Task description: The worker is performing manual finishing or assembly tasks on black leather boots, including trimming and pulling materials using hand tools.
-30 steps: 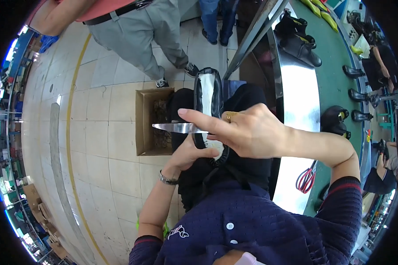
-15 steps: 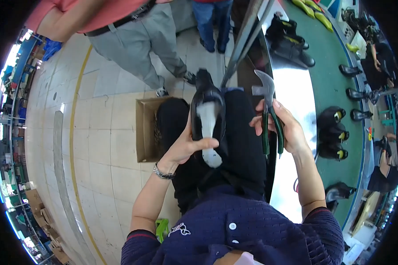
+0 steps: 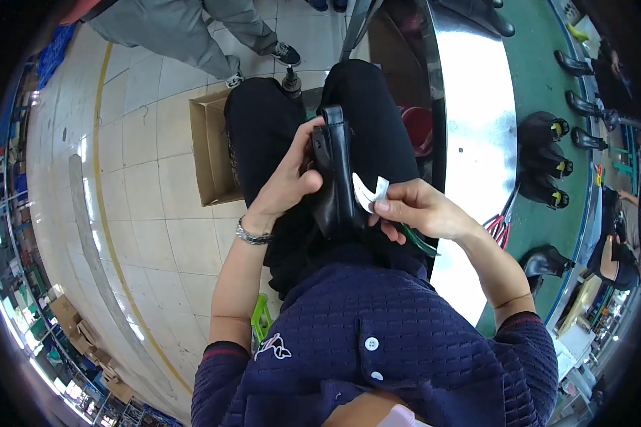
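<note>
- the left hand grips the black shoe, fingers curled behind its left side and thumb toward the near face.
- the black shoe is above the person's lap, between the two hands, its long side running away from the body.
- the right hand is closed around the pliers, which have green handles and a shiny metal head.
- the head of the pliers points at the right edge of the shoe; whether they touch, i cannot tell.
- a watch sits on the left wrist.
- a cardboard box stands on the floor, left of the dark trousers.
- on the right runs a shiny metal bench, with a tool with red handles near its far edge.
- beyond the bench, black boots stand on a green table.
- another person's grey trousers show at the upper left.
</note>
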`<state>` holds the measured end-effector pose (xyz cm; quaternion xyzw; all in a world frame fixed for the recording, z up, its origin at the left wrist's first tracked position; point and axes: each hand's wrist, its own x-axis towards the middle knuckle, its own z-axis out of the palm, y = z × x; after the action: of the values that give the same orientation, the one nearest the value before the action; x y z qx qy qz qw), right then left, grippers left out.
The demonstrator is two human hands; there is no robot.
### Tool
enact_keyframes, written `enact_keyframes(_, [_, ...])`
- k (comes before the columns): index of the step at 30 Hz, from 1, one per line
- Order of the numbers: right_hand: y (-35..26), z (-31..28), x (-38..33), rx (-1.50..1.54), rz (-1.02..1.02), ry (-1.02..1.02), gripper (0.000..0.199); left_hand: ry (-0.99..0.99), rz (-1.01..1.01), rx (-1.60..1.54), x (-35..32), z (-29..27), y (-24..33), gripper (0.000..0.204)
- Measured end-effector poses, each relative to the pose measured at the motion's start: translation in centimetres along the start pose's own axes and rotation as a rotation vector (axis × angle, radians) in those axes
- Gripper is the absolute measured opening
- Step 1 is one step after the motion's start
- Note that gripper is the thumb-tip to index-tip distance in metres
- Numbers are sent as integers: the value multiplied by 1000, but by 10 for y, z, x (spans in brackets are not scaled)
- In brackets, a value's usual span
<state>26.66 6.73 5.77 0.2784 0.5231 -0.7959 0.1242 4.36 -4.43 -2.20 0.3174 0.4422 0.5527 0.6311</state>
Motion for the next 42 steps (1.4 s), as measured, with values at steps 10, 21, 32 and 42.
enact_keyframes(10, [-4, 14, 1, -288, 37, 7, 60, 296, 13, -64, -1, 45, 8, 57])
enact_keyframes(21, [-45, 10, 12, -662, 91, 118, 60, 249, 116, -210, 21, 22, 0, 80])
enact_keyframes(32, [89, -102, -47, -1080, 219, 1313, 24, 299, -300, -147, 53, 30, 4, 87])
enact_keyframes(42, [24, -23, -10, 736, -611, 198, 63, -312, 985, 766, 55, 110, 93, 58])
